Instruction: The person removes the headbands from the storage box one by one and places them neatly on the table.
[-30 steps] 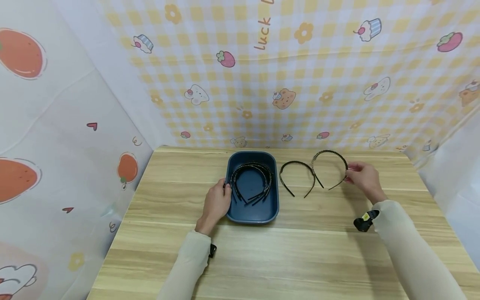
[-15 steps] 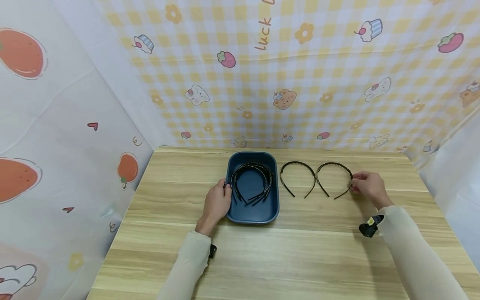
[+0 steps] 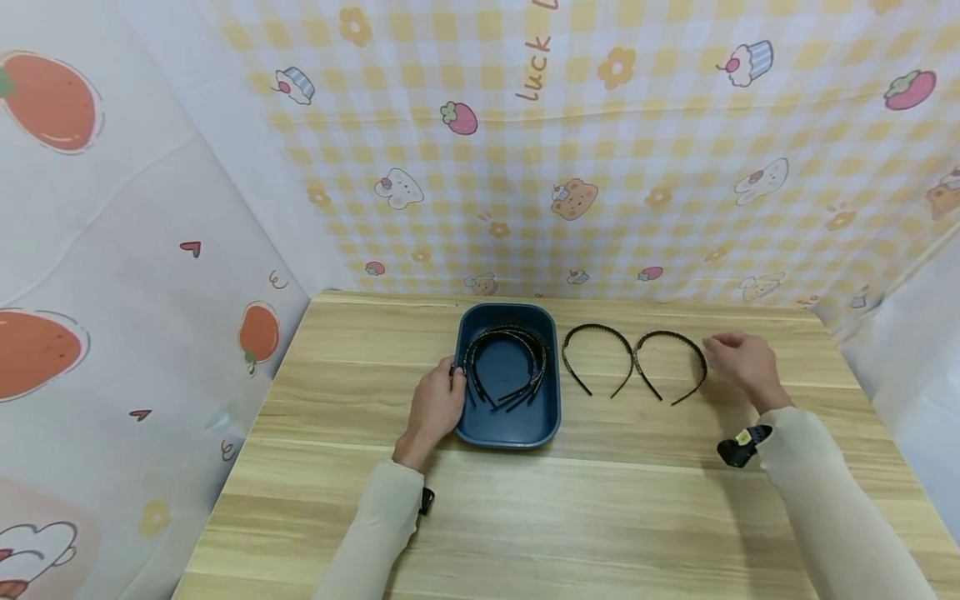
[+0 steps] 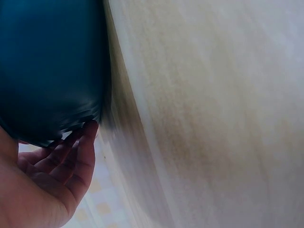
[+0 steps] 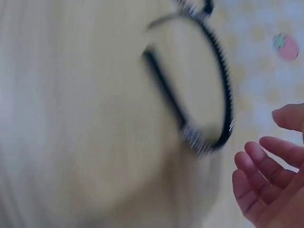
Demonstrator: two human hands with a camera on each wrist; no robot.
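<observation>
My left hand [image 3: 437, 402] grips the left edge of a blue plastic bin [image 3: 510, 432], thumb at the rim; in the left wrist view its fingertips lie against the bin's outer wall. Several dark headbands [image 3: 474, 379] lie overlapped inside the bin. Two more stand out on the table: a black headband [image 3: 628, 343] nearer the bin and another black headband [image 3: 702, 360] to its right, their sides close together or touching. Just right of the second one is my right hand [image 3: 746, 367], holding nothing. The right wrist view shows its loosely bent fingers apart from the headband [image 5: 226, 85].
The wood-grain table [image 3: 570, 525] runs up to a yellow checked cloth [image 3: 517, 225] hanging at the back. A white printed cloth [image 3: 150, 333] hangs along the left side. Black wrist cameras sit on both forearms.
The right hand lowered the second headband beside the first, a little nearer and to the right, then let go and drew slightly away. The left hand and bin stayed put.
</observation>
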